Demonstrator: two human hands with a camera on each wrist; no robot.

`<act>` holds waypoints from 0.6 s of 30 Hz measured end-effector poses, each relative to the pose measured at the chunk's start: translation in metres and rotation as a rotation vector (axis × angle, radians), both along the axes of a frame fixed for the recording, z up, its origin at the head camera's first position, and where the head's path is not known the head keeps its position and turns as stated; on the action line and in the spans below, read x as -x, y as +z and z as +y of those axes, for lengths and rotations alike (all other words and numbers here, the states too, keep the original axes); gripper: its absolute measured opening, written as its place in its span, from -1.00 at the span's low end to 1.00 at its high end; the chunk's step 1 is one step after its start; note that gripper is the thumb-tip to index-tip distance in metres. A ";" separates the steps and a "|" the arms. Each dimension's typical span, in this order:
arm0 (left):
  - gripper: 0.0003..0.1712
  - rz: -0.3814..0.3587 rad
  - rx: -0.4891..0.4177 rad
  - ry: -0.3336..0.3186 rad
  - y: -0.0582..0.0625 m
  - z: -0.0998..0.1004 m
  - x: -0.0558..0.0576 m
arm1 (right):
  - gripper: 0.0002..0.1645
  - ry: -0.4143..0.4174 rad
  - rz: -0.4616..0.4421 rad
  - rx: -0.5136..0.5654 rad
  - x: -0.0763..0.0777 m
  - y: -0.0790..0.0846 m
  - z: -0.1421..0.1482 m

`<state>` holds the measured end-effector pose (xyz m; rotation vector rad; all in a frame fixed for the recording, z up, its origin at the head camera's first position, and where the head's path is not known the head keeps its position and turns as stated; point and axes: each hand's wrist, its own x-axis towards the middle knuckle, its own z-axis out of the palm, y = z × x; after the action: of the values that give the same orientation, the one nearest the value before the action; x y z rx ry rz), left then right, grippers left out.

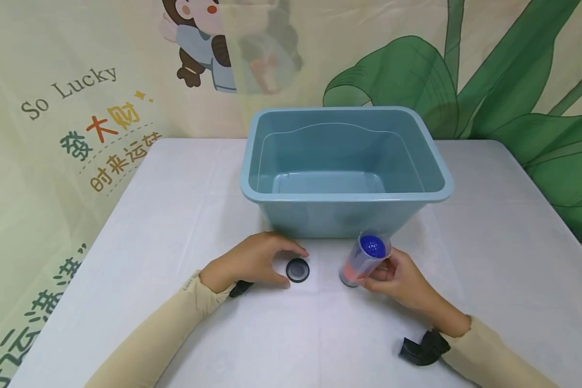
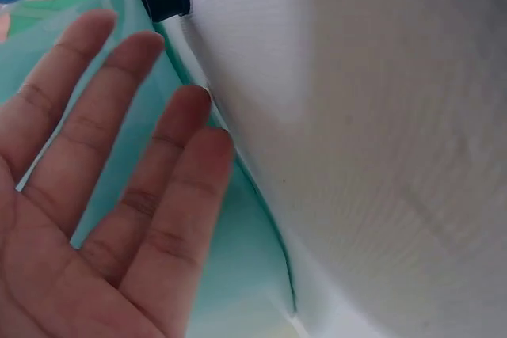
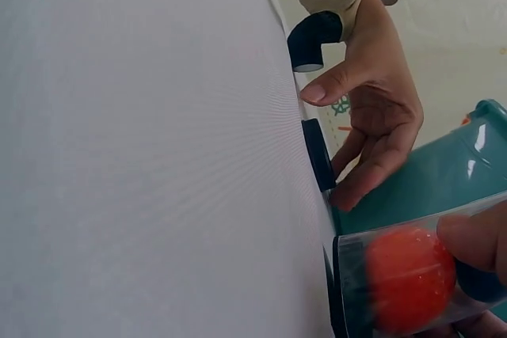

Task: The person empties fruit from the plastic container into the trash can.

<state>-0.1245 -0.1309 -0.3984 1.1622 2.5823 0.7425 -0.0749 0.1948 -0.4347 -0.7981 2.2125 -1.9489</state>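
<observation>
My right hand [image 1: 397,277] grips a clear plastic tube [image 1: 358,258] by its side, fingers and thumb around it. Inside the tube a blue ball [image 1: 372,246] sits near the open top, above an orange-red ball [image 3: 408,279] at the bottom. The tube leans slightly to the right, its dark base close over the white table. To its left, a round black lid [image 1: 298,270] lies on the table. My left hand [image 1: 258,261] is beside that lid, thumb and fingers spread to either side of it and holding nothing. Relaxed, apart fingers [image 2: 87,128] show in the left wrist view.
A light blue plastic bin [image 1: 346,197] stands behind both hands, with nothing visible inside. The white-covered table [image 1: 184,194] extends to both sides. Behind it hangs a printed cloth [image 1: 393,70] with green leaves. Black wrist mounts [image 1: 424,349] sit at the cuffs.
</observation>
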 end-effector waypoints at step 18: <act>-0.47 0.059 0.055 0.012 0.002 0.007 -0.002 | -0.28 -0.006 -0.053 -0.070 0.001 0.002 -0.004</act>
<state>-0.1224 -0.1238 -0.3964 1.1706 2.6421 0.6452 -0.0761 0.1903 -0.4328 -0.7230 2.2419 -1.8611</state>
